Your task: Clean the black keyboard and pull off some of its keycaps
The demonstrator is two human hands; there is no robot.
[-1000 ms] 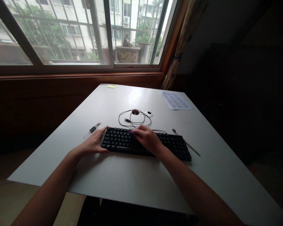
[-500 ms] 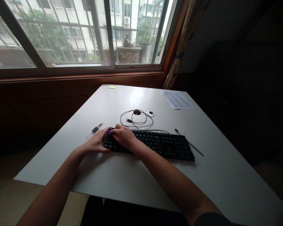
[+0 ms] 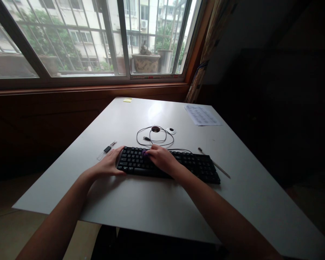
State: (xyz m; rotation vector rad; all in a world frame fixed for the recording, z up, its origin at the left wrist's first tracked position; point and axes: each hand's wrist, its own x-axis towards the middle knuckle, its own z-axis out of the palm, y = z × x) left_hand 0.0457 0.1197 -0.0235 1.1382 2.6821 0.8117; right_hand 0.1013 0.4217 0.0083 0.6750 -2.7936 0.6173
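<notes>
A black keyboard [image 3: 195, 167] lies across the white table [image 3: 157, 202] in front of me. My left hand [image 3: 107, 165] grips the keyboard's left end, fingers curled along its edge. My right hand [image 3: 162, 160] rests over the left-middle keys, closed on a small purple thing [image 3: 144, 152] that shows at the fingertips. What the purple thing is cannot be made out.
A looped black cable [image 3: 151, 136] and a small white disc [image 3: 171, 130] lie behind the keyboard. A pen [image 3: 213, 163] is at its right end, a small clip-like tool [image 3: 106, 149] to its left. A printed sheet [image 3: 202, 115] and a yellow note [image 3: 127, 100] lie near the window.
My right hand went from the keyboard's middle to its left end, then came back right to the left-middle keys, the purple thing still at its fingertips. My left hand stayed at the left edge.
</notes>
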